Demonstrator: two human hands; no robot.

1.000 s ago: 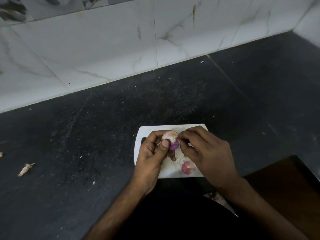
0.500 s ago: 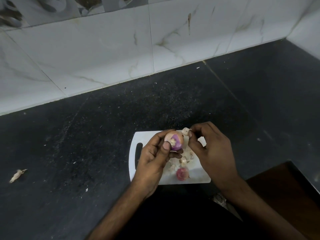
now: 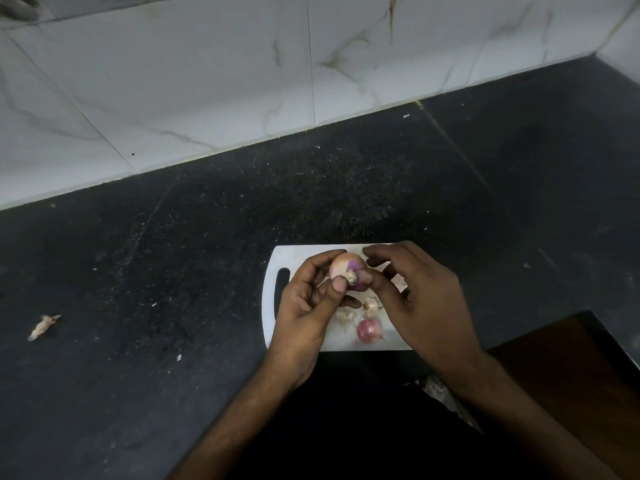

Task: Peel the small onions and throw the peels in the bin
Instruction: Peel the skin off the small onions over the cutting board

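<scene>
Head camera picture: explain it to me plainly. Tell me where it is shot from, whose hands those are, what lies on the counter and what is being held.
There is no machine here. A person wears a wide-angle camera on the head, so you look forward and down along both arms.

The left hand holds a small onion, partly peeled, with purple flesh showing. The right hand has its fingertips at that onion, working on the skin.

Under the hands lies a white cutting board on a dark stone counter. On the board rest another small reddish onion and pale peel scraps. One stray peel lies on the counter far to the left. A pale tiled wall stands behind. No bin is in view.
</scene>
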